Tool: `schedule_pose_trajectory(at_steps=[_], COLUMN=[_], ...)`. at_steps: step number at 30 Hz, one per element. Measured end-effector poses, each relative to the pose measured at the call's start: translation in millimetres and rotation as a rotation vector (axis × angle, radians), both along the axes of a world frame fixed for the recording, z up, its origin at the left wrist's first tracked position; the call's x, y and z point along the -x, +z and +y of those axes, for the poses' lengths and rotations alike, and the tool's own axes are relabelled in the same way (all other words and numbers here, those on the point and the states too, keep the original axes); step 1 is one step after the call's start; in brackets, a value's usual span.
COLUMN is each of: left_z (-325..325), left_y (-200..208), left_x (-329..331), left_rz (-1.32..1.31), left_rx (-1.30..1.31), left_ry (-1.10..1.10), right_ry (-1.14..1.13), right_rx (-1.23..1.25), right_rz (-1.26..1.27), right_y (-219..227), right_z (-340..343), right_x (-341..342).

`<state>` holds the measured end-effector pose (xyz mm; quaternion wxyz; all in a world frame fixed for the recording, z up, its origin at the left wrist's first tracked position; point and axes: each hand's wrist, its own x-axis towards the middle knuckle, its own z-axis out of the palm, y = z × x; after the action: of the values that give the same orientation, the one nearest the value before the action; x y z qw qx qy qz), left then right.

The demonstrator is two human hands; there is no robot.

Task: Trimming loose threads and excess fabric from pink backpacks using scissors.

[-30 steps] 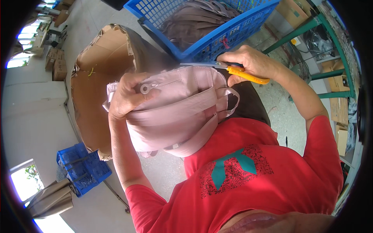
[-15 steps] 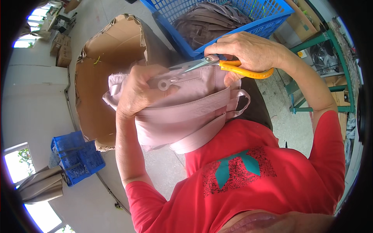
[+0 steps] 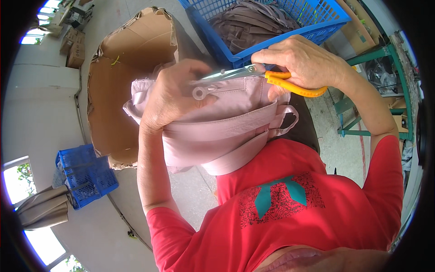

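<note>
Your left hand (image 3: 170, 97) pinches the soft, floppy pink bag (image 3: 217, 131) at frame centre by its top edge (keep hold there, where seam and ring stiffen it), while your right hand (image 3: 301, 61) curls its fingers through the orange-handled scissors (image 3: 267, 78), blades nearly closed.

The bag (image 3: 217, 131) sits at the centre of the frame, with the left hand (image 3: 174, 93) on its upper left and the right hand (image 3: 301, 61) at its upper right holding scissors (image 3: 267, 77) along its top edge. A cardboard box (image 3: 122, 81) lies left of it, a crate (image 3: 272, 22) at top centre, and a smaller crate (image 3: 84, 174) at lower left.
</note>
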<state>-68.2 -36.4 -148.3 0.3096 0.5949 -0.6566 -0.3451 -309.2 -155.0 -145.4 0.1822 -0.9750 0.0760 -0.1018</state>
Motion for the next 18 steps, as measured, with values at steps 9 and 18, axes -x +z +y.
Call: schedule_pose_trajectory(at_steps=[9,18], left_z=[1,8], left_y=[2,9], left_x=[3,-31], left_rz=[0.042,-0.185], left_rx=[-0.046,0.004], left_ry=[0.017,-0.138], right_ry=[-0.002,-0.030], right_rx=[0.061,0.046], right_rz=[0.020,0.002], right_y=[4,-3], right_z=[5,3], right_x=[-9,-13])
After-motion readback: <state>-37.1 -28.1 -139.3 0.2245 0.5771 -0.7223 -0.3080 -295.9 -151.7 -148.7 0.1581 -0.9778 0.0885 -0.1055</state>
